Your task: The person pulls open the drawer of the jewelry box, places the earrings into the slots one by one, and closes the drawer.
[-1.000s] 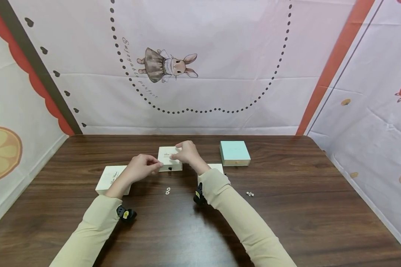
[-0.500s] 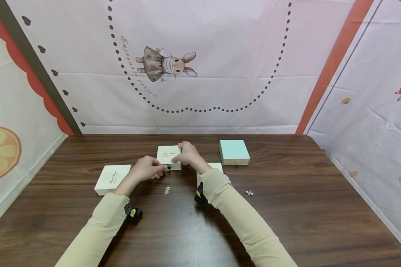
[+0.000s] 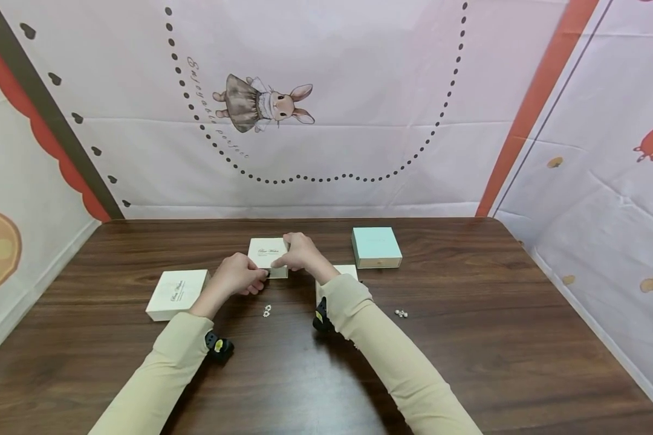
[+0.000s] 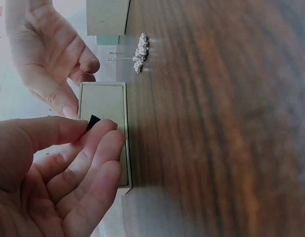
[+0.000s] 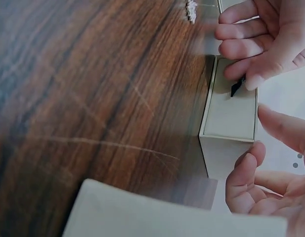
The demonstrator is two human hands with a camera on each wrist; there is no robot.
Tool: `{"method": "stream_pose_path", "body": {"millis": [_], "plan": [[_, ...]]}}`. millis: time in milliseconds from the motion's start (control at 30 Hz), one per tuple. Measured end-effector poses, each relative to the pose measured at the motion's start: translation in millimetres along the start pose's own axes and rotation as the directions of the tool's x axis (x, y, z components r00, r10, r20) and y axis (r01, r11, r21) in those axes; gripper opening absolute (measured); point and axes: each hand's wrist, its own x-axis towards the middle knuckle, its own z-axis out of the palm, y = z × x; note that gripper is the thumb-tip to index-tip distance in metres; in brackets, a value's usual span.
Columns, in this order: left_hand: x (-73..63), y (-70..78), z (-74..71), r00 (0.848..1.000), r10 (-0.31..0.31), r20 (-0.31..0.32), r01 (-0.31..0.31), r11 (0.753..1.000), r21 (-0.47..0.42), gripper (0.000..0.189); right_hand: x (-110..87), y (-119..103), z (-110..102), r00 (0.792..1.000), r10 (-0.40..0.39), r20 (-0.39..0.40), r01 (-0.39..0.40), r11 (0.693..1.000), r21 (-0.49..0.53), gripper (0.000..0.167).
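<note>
A small cream drawer box (image 3: pixel 263 250) with printed lettering on its lid sits toward the far side of the table. My left hand (image 3: pixel 233 279) is at its front face, and its thumb and forefinger pinch the short black ribbon tab (image 4: pixel 93 121). The drawer front looks flush with the sleeve in the right wrist view. From the right, my right hand (image 3: pixel 299 254) grips the box, thumb along the top front edge and fingers at the side. Just in front lies a pair of flower-shaped earrings (image 3: pixel 266 311), their thin posts showing in the left wrist view.
Another cream box (image 3: pixel 178 293) stands left of my left forearm. A third cream box (image 3: pixel 346 270) is partly hidden under my right forearm. A light-blue drawer box (image 3: pixel 376 246) stands at the back right. Pearl earrings (image 3: pixel 401 314) lie right of my right sleeve.
My left hand has moved right to the box's front and now pinches the ribbon tab. My right hand keeps its hold on the box. The head view has shifted slightly.
</note>
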Motion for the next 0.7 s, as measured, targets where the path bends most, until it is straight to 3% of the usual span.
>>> {"method": "stream_pose_path", "body": {"millis": [700], "plan": [[-2.6, 2.6, 0.5, 1.0, -0.015, 0.005, 0.015, 0.997, 0.074, 0.018, 0.4, 0.1, -0.3, 1.0, -0.002, 0.011, 0.003, 0.999, -0.044, 0.077]]}}
